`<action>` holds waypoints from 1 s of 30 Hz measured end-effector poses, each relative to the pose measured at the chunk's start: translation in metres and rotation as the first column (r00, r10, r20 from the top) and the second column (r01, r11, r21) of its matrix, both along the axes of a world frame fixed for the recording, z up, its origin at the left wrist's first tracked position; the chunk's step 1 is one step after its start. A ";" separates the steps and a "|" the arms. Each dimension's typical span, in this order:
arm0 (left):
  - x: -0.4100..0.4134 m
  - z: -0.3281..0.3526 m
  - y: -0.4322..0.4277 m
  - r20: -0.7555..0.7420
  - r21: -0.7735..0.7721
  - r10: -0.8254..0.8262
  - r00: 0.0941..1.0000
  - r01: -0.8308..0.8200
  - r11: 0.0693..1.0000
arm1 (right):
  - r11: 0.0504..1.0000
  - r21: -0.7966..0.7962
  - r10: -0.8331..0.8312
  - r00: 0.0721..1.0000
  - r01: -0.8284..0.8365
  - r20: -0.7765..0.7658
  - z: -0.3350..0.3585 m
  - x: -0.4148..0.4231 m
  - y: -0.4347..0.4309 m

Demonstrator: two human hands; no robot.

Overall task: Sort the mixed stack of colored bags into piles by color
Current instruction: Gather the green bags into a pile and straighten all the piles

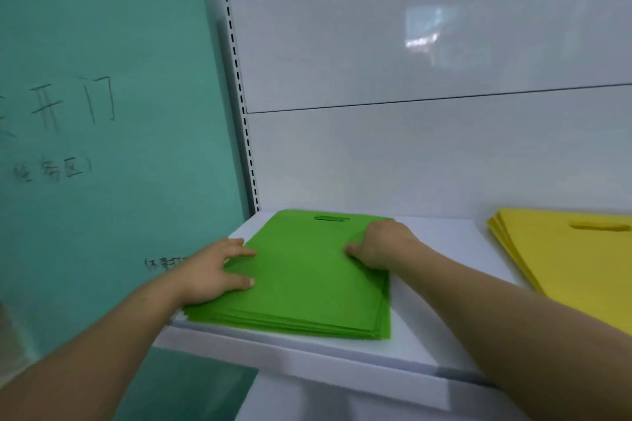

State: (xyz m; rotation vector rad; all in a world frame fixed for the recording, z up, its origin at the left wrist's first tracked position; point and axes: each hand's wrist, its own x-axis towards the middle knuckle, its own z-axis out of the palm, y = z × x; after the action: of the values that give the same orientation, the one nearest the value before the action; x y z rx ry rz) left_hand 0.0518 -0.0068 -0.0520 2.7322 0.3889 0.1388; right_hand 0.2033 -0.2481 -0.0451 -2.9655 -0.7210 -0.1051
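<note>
Head view: flat green bag pile [307,287] under straight left fingers [243,251]; right fingers [355,248] unclear.

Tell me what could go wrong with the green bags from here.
1. The green pile lies close to the front edge of the shelf; a pull from the left hand or right hand might slide bags off.
2. Its near edges are fanned, so squaring them may buckle the top bags.
</note>
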 end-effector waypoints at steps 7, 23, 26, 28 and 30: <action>0.010 -0.021 0.019 0.078 -0.124 -0.096 0.992 0.105 0.987 | 0.961 0.106 -0.251 0.967 0.255 -0.051 -0.006 -0.012 0.004; 0.005 -0.015 0.018 0.086 -0.063 -0.095 0.992 0.100 0.993 | 0.655 0.727 -0.149 0.909 -0.203 0.389 0.005 -0.048 0.001; -0.001 -0.005 0.014 0.197 -0.234 -0.090 0.976 0.136 0.963 | 0.543 0.787 -0.212 0.859 -0.292 0.465 0.025 -0.064 -0.005; -0.003 0.004 0.007 0.362 -0.449 -0.058 0.930 0.229 0.863 | 0.492 0.823 -0.275 0.846 -0.285 0.457 0.038 -0.071 -0.016; -0.004 0.017 -0.003 0.477 -0.526 -0.018 0.879 0.302 0.795 | 0.440 0.857 -0.332 0.838 -0.268 0.433 0.049 -0.078 -0.030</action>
State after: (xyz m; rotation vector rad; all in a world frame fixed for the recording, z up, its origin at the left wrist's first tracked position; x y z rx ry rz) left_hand 0.0477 -0.0097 -0.0353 2.0118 0.0341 0.5063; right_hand 0.1250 -0.2777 0.0036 -1.8230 -0.3988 -1.0451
